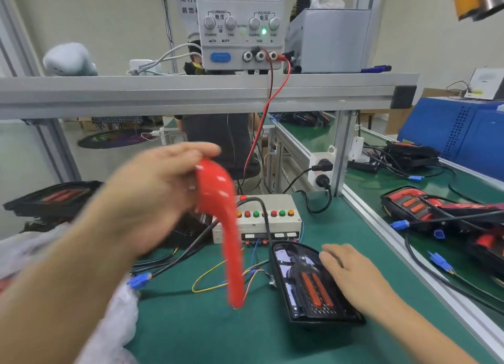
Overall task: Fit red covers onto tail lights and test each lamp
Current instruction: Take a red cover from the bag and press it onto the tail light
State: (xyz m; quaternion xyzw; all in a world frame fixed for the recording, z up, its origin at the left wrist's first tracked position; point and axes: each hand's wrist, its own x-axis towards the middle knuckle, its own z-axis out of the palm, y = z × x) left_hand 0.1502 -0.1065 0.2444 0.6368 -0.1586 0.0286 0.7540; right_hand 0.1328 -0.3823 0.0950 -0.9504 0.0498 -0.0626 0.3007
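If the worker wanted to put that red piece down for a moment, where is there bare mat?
Bare green mat lies near the front edge, between the white cloth and the black tail light. It is crowded between the blue connector, loose wires and button box.

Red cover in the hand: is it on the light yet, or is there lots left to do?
Not on yet. The left hand holds the red cover up in the air, blurred. The right hand rests on the tail light on the green mat, which has no cover. Fitting and testing it with the button box are left. Lights on the next bench already show red covers.
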